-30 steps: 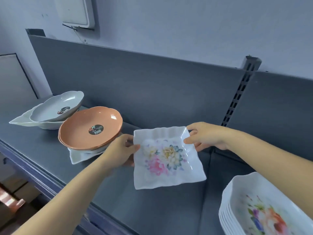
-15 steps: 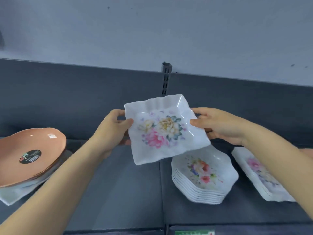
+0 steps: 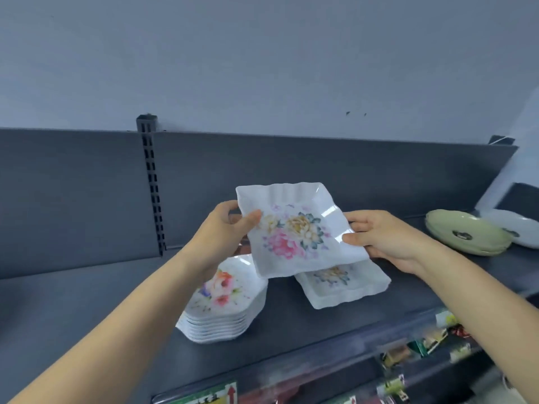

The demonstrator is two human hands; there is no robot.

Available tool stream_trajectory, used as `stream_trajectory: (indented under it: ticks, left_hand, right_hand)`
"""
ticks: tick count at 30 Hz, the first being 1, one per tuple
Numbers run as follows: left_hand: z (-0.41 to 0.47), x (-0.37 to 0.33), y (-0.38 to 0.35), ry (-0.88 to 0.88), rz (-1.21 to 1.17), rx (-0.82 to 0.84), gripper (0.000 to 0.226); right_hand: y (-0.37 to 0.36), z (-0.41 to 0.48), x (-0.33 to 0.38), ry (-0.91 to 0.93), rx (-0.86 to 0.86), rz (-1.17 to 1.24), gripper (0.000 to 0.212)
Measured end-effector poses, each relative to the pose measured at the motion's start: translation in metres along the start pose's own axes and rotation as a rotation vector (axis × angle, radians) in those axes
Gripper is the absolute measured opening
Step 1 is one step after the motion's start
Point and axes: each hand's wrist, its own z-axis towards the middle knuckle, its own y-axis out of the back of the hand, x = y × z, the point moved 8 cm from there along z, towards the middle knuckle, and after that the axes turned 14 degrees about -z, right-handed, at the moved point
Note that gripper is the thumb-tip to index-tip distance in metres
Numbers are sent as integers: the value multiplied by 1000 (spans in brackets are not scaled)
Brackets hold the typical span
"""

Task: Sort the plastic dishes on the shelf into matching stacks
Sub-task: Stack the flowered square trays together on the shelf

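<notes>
Setting: dark grey metal shelf (image 3: 87,301) with a grey back panel runs across the middle of the frame under a pale wall; packaged goods blur at lower right.
Dish in hand: white square plastic dish with a wavy rim and a pink-and-yellow flower print (image 3: 294,231), tilted toward me at frame centre, clear of the shelf.
Left hand (image 3: 221,240): I grip the dish's left edge, thumb on the face, fingers behind.
Right hand (image 3: 382,237): I pinch the right edge the same way.
What has changed: half a second ago the dish hung above the stack of white scalloped floral bowls (image 3: 224,304); now it hangs partly over the white square floral dishes lying on the shelf (image 3: 347,284), just right of that stack.
Meaning: the print and rim look alike, so I judge this the matching pile; lowering and squaring it remains.
Also different: the orange dishes have left the frame's left edge, and pale green round dishes (image 3: 466,236) with a white one (image 3: 522,228) appear at far right.
</notes>
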Motion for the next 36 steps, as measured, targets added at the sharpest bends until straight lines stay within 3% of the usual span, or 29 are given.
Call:
stream_trajectory:
  ticks: [3,7,11,15,18,20,24,26,28,30,36]
  left_hand:
    - [11,23,-51,39,2,33,25]
    - [24,58,-94,70,212,13,17]
    - [28,80,-108,124,328,-71,12]
    - [34,104,-109,168,510,-111,11]
    - [38,123,-101,216,634,-156,5]
    - [39,128,-97,211,719,-170,16]
    - [33,124,-96,172,833,-162,28]
    - [25,114,-97,117,876,-169,31]
    - [15,92,-97,-5,949,-209,43]
    - [1,62,-93,-152,1016,-271,56]
    - [-49,-7,-33,-340,1070,-428,42]
  right_hand:
    - [29,4,-46,-67,-35,4,35]
    - [47,18,-95,-131,-98,-54,33]
    - [43,36,-121,-85,-101,-134,34]
    - [32,47,-132,-78,-99,-255,17]
    - [28,54,-136,-51,-113,-326,17]
    - [27,59,-139,-23,-125,-353,10]
    - [28,63,-148,-57,-102,-347,17]
    - [28,63,-139,-28,-94,-386,12]
    - [33,60,-118,35,-149,-431,39]
    - [31,54,-82,159,-202,-457,48]
    - [-15,32,22,464,-145,-416,47]
